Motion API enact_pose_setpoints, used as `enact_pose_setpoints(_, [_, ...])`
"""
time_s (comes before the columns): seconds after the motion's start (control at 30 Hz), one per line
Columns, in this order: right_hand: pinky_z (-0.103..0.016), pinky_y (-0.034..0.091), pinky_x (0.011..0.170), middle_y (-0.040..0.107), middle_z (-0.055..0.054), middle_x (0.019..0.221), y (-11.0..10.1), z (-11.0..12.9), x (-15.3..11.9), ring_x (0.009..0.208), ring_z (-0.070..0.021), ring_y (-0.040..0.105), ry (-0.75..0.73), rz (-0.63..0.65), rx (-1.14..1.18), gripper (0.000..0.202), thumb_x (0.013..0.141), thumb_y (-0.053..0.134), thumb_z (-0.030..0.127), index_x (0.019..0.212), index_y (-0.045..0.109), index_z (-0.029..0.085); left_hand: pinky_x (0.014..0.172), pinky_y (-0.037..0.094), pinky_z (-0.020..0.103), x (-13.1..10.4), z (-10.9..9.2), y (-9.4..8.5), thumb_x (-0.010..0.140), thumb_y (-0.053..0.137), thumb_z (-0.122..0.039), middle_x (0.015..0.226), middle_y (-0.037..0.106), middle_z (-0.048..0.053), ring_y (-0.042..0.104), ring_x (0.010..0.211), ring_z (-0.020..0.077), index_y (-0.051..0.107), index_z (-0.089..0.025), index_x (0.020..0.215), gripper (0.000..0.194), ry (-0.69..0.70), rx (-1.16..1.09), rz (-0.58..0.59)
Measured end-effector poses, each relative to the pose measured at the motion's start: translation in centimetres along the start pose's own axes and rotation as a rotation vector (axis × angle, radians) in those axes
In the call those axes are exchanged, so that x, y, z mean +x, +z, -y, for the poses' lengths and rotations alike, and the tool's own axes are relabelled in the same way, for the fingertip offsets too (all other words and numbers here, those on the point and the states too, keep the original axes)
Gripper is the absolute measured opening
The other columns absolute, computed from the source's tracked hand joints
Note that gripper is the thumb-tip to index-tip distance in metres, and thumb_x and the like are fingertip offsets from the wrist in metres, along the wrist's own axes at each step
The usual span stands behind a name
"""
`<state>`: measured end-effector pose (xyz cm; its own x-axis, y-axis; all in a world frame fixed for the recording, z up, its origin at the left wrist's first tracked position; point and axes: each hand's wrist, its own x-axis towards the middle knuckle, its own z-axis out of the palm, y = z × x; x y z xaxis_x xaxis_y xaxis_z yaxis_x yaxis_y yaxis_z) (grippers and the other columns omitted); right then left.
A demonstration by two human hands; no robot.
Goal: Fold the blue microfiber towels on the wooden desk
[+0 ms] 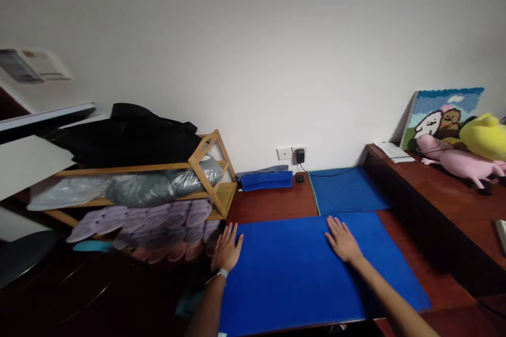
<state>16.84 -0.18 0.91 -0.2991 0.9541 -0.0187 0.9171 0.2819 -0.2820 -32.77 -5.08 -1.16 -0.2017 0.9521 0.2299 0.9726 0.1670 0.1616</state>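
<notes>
A bright blue cloth [292, 274] lies spread flat over the front of the reddish-brown table [276, 205]. My left hand [228, 247], with a band on its wrist, rests at the cloth's left edge, fingers stretched out. On the cloth's upper right part lies my right hand [343, 239], palm down with the fingers extended. Neither hand holds anything. Behind the cloth, at the wall, sits a folded blue cloth [266, 181] with a greyish one behind it. A darker blue cloth [348, 189] with a green edge lies flat at the back right.
On the left stands a wooden rack [213, 189] with a black bag [134, 137] on top and rows of pale purple slippers [174, 216] below. A black plug [300, 156] with a cable is in the wall socket. Plush toys [458, 160] lie on a raised surface at right.
</notes>
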Motion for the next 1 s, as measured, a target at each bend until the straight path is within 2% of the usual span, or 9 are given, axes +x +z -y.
enact_pose_setpoints(0.1, [-0.044, 0.017, 0.131, 0.031, -0.006, 0.170, -2.2, -9.1, -2.0, 0.159, -0.0242, 0.021, 0.174, 0.006, -0.078, 0.072, 0.102, 0.023, 0.052, 0.164, 0.031, 0.015, 0.126, 0.031, 0.050, -0.1, 0.1, 0.1, 0.105, 0.029, -0.050, 0.167, 0.041, 0.013, 0.034, 0.156, 0.0283, 0.042, -0.017, 0.159, 0.065, 0.005, -0.017, -0.013])
enact_pose_setpoints(0.2, [-0.046, 0.022, 0.129, 0.030, -0.014, 0.170, -3.9, -14.9, -3.5, 0.158, -0.0290, 0.023, 0.305, -0.003, -0.112, 0.075, 0.100, 0.018, 0.046, 0.163, 0.031, 0.008, 0.126, 0.031, 0.049, -0.1, -0.1, 0.1, 0.105, 0.030, -0.051, 0.167, 0.041, 0.012, 0.033, 0.156, 0.0282, 0.042, -0.017, 0.159, 0.065, 0.000, -0.025, -0.005])
enact_pose_setpoints(0.37, [-0.047, 0.021, 0.129, 0.030, -0.014, 0.170, -4.0, -16.5, -4.2, 0.159, -0.0283, 0.021, 0.336, -0.036, -0.124, 0.077, 0.100, 0.019, 0.048, 0.163, 0.030, 0.006, 0.127, 0.030, 0.049, 0.3, -0.3, -1.4, 0.105, 0.030, -0.053, 0.169, 0.036, 0.013, 0.032, 0.157, 0.0274, 0.038, -0.018, 0.161, 0.066, -0.043, -0.081, 0.049])
enact_pose_setpoints(0.47, [-0.049, 0.017, 0.130, 0.031, -0.012, 0.170, -3.2, -13.0, -4.1, 0.159, -0.0280, 0.021, 0.251, -0.130, -0.115, 0.074, 0.102, 0.019, 0.049, 0.163, 0.032, 0.009, 0.126, 0.030, 0.050, 0.0, -0.2, -2.9, 0.106, 0.029, -0.050, 0.168, 0.038, 0.014, 0.034, 0.156, 0.0283, 0.041, -0.016, 0.159, 0.064, -0.048, -0.104, 0.033])
enact_pose_setpoints(0.53, [-0.052, 0.018, 0.130, 0.033, -0.013, 0.169, -2.6, -8.6, -4.3, 0.159, -0.0284, 0.023, 0.161, -0.210, -0.083, 0.072, 0.103, 0.018, 0.048, 0.163, 0.033, 0.010, 0.127, 0.030, 0.050, -1.4, -0.3, -3.6, 0.107, 0.028, -0.047, 0.166, 0.042, 0.015, 0.035, 0.155, 0.0286, 0.046, -0.014, 0.156, 0.062, -0.016, -0.091, 0.016])
enact_pose_setpoints(0.67, [-0.054, 0.021, 0.129, 0.029, -0.008, 0.169, -0.8, 4.3, -4.9, 0.159, -0.0291, 0.022, -0.013, -0.227, 0.065, 0.068, 0.106, 0.021, 0.050, 0.165, 0.028, 0.017, 0.128, 0.029, 0.049, -6.9, -1.7, -4.1, 0.107, 0.032, -0.045, 0.168, 0.041, 0.008, 0.035, 0.156, 0.0258, 0.044, -0.023, 0.158, 0.057, 0.145, -0.058, 0.008])
enact_pose_setpoints(0.83, [-0.053, 0.020, 0.130, 0.020, -0.006, 0.171, 2.3, 19.6, -5.2, 0.160, -0.0282, 0.017, -0.231, -0.054, 0.230, 0.069, 0.107, 0.021, 0.054, 0.166, 0.020, 0.020, 0.128, 0.029, 0.053, -11.9, -3.5, -4.4, 0.107, 0.037, -0.046, 0.170, 0.036, 0.003, 0.032, 0.157, 0.0253, 0.034, -0.033, 0.163, 0.058, 0.210, -0.022, 0.073])
enact_pose_setpoints(0.9, [-0.055, 0.019, 0.130, 0.019, -0.006, 0.171, 3.5, 22.6, -5.0, 0.160, -0.0285, 0.016, -0.266, -0.009, 0.262, 0.068, 0.107, 0.022, 0.054, 0.167, 0.017, 0.021, 0.128, 0.030, 0.053, -12.2, -3.7, -4.6, 0.106, 0.038, -0.046, 0.170, 0.036, 0.003, 0.033, 0.156, 0.0255, 0.033, -0.034, 0.162, 0.058, 0.208, -0.018, 0.081])
enact_pose_setpoints(1.0, [-0.058, 0.017, 0.129, 0.019, -0.007, 0.171, 4.4, 22.7, -4.9, 0.160, -0.0292, 0.015, -0.241, 0.030, 0.251, 0.069, 0.106, 0.022, 0.054, 0.167, 0.015, 0.022, 0.127, 0.031, 0.053, -11.8, -3.8, -5.1, 0.106, 0.038, -0.048, 0.170, 0.036, 0.003, 0.034, 0.156, 0.0257, 0.035, -0.035, 0.162, 0.057, 0.203, -0.020, 0.089])
